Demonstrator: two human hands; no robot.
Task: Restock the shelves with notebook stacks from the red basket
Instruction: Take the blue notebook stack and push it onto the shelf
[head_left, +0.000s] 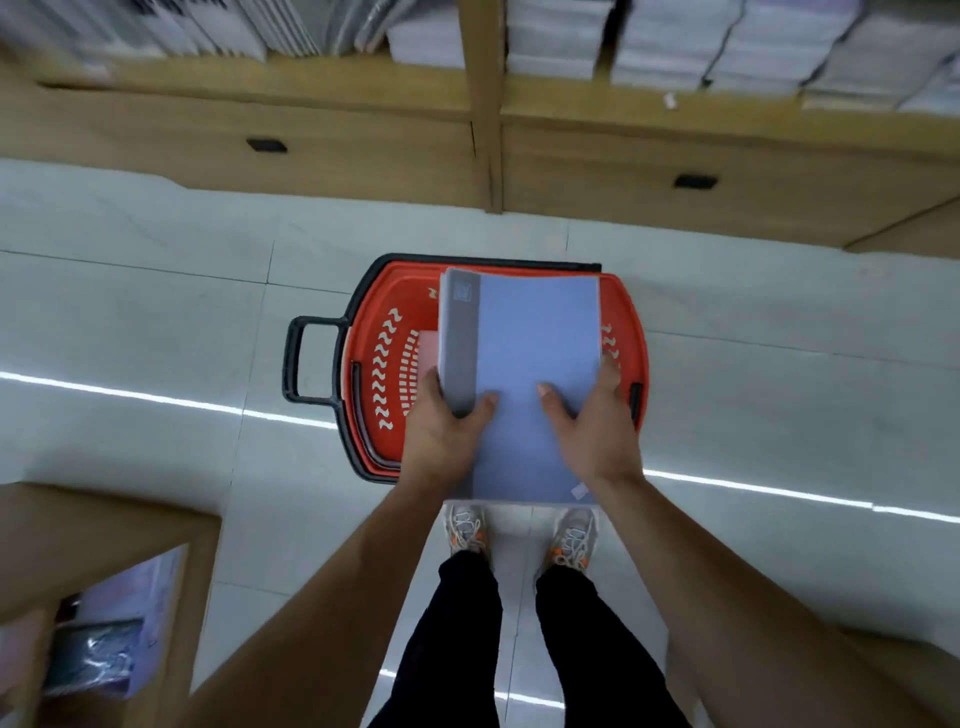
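Observation:
A stack of blue notebooks (535, 358) with a grey spine strip hangs above the red basket (384, 343), which stands on the tiled floor. My left hand (447, 431) grips the stack's left near edge, thumb on the top cover. My right hand (592, 431) grips the right near edge the same way. A pink notebook (428, 348) shows in the basket under the stack. Most of the basket's inside is hidden by the stack.
Wooden shelves (483, 93) with white and pale notebook stacks (665, 41) run along the far side, with drawers below. A lower wooden shelf unit (104, 525) holding wrapped stock stands at my near left. My feet are just behind the basket, whose black handle (298, 364) sticks out leftward.

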